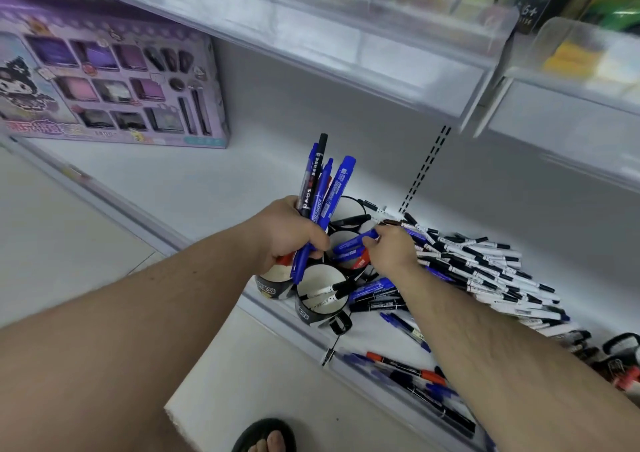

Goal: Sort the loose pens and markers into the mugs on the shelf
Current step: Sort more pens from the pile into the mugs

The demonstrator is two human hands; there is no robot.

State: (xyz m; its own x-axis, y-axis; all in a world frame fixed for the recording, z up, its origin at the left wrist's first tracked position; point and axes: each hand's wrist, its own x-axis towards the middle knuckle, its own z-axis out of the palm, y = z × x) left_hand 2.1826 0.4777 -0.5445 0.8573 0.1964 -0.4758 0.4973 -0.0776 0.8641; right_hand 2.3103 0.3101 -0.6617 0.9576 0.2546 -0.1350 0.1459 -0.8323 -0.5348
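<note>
Landmark: the front mug (pixel 322 299), black outside and white inside, standing at the front lip of the white shelf (pixel 194 188).

1. Front mug: holds two white markers with black caps, leaning against its right rim.
2. Further mugs (pixel 346 240): clustered just behind and to the left of the front mug; one behind it contains blue and red markers.
3. Left hand (pixel 294 233): above and left of the front mug, fingers curled tight around a bundle of markers (pixel 322 188) (mostly blue, one black-capped), which fans upward from the fist.
4. Right hand (pixel 391 247): behind and right of the front mug, thumb and fingers pinching one blue marker (pixel 356 238) over the rear mugs.
5. Loose pile (pixel 485 268): white-barrelled, black-capped markers heaped on the shelf to the right of the front mug, behind the right wrist.
6. Scattered markers (pixel 377 296): blue and black ones lying flat just right of the front mug; more blue, red and black ones nearer the shelf's front edge.
7. Purple boxed set (pixel 110 81): far left and behind the front mug, at the shelf's back.
</note>
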